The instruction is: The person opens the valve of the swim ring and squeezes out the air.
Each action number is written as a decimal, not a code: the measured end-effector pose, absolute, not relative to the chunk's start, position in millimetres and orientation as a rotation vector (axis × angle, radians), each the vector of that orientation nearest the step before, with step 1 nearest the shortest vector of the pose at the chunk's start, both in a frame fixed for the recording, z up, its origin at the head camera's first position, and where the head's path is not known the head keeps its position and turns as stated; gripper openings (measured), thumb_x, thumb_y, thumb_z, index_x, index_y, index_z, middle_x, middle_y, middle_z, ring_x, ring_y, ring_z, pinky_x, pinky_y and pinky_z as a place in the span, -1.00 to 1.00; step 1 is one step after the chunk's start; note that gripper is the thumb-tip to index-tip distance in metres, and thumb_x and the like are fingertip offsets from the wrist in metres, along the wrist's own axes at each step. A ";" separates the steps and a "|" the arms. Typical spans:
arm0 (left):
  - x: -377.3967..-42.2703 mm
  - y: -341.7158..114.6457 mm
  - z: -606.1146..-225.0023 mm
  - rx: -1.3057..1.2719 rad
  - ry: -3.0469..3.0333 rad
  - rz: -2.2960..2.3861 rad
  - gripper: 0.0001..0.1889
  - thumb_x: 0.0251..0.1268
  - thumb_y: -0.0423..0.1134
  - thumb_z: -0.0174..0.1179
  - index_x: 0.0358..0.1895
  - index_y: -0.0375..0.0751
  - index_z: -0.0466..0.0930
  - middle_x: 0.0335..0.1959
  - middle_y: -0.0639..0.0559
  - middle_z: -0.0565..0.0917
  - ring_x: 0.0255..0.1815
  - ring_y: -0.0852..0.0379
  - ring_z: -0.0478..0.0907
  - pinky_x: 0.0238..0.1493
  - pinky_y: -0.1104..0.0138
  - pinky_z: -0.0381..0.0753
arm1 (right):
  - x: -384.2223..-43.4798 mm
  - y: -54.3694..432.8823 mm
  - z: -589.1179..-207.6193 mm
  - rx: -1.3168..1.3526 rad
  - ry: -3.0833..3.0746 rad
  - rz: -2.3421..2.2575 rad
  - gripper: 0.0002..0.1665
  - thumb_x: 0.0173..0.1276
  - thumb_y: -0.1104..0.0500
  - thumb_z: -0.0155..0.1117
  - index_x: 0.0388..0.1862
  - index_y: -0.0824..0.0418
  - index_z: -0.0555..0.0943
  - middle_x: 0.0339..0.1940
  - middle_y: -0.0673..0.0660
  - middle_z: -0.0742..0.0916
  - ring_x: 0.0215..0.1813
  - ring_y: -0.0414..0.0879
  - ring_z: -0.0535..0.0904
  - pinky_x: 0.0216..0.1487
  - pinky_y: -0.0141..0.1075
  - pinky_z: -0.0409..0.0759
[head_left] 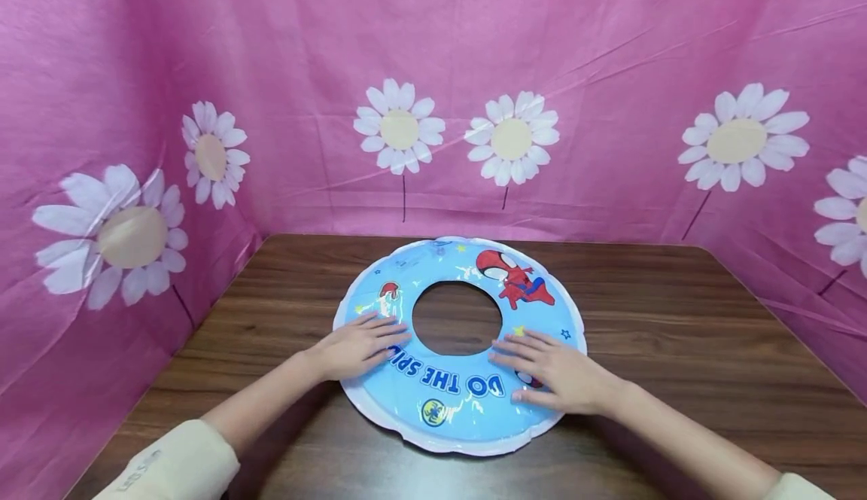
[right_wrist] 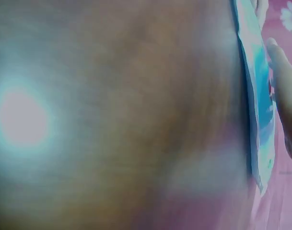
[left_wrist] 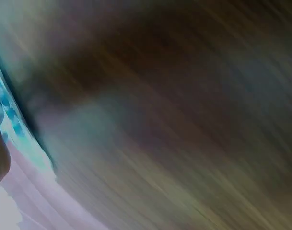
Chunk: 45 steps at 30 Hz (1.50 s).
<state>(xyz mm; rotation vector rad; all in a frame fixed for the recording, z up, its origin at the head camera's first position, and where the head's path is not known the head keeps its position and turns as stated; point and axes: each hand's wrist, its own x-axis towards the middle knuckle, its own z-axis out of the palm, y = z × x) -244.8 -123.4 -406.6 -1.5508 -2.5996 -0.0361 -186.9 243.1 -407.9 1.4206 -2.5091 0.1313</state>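
Observation:
A blue swim ring [head_left: 460, 417] with a pale rim lies flat on the wooden table, printed with a red cartoon figure, stars and upside-down lettering. My left hand [head_left: 355, 346] rests on its left side, fingers extended toward the centre hole. On the right side my right hand [head_left: 558, 372] lies on the ring with its fingers spread and pointing left. At the left edge of the left wrist view, a strip of the swim ring [left_wrist: 16, 120] shows beside part of the hand. The right wrist view has the swim ring [right_wrist: 263, 96] edge-on, with the thumb of my right hand [right_wrist: 287, 91] over it.
The brown wooden table [head_left: 677, 319] extends around the ring on all sides. A pink curtain [head_left: 440, 18] with large white daisies hangs behind the table and along its left and right sides.

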 end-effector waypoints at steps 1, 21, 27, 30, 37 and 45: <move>-241.1 -112.3 -407.5 -1.536 -2.584 -0.037 -0.54 0.42 -0.07 -0.11 0.33 -0.07 0.30 0.33 0.00 0.29 0.36 -0.03 0.11 0.29 0.03 0.05 | -193.3 245.8 -408.6 1.415 -2.512 0.142 -0.31 0.31 -0.21 0.07 0.34 0.08 0.35 0.29 0.10 0.43 0.31 0.05 0.27 0.27 -0.03 0.13; -205.8 -36.2 -431.8 -1.755 -2.653 -0.001 -0.26 0.28 0.39 -0.49 0.46 0.18 -0.31 0.47 0.17 -0.33 0.43 0.02 -0.43 0.29 -0.09 -0.37 | -197.3 244.1 -440.5 1.119 -2.734 0.181 -0.23 0.26 -0.34 -0.01 0.42 -0.15 0.20 0.44 0.10 0.19 0.41 0.20 -0.02 0.20 0.30 -0.11; -212.3 -48.8 -433.6 -1.846 -2.574 -0.048 -0.30 0.34 0.31 -0.43 0.47 0.14 -0.26 0.47 0.17 -0.26 0.44 0.08 -0.39 0.32 -0.03 -0.37 | -187.3 237.2 -443.0 1.069 -2.755 0.245 -0.25 0.28 -0.33 -0.01 0.41 -0.16 0.21 0.43 0.11 0.21 0.40 0.21 -0.01 0.18 0.32 -0.10; -213.3 -56.7 -436.2 -1.656 -2.575 -0.209 -0.36 0.41 0.19 -0.34 0.46 0.02 -0.07 0.46 0.06 -0.09 0.44 0.04 -0.25 0.32 -0.03 -0.31 | -186.5 236.0 -443.3 0.938 -2.783 0.352 -0.29 0.31 -0.27 0.00 0.40 -0.11 0.24 0.43 0.10 0.22 0.42 0.17 -0.04 0.24 0.25 -0.15; -216.3 -65.8 -444.9 -0.702 -2.753 -0.407 -0.23 0.31 0.25 -0.18 0.40 -0.25 0.09 0.42 -0.23 -0.02 0.41 -0.21 -0.28 0.31 -0.04 -0.36 | -188.2 240.2 -439.9 0.376 -2.895 0.439 -0.11 0.22 -0.33 0.05 0.42 0.10 0.20 0.43 0.28 0.13 0.42 0.25 -0.17 0.28 0.19 -0.29; -230.0 -58.3 -432.6 -0.488 -2.860 -0.414 -0.04 0.14 0.33 -0.02 0.42 -0.30 -0.03 0.43 -0.29 -0.11 0.38 -0.33 -0.35 0.25 -0.16 -0.40 | -212.3 231.6 -416.4 0.036 -2.963 0.640 0.09 0.24 -0.39 -0.05 0.42 0.39 0.00 0.38 0.51 -0.03 0.35 0.45 -0.25 0.25 0.23 -0.35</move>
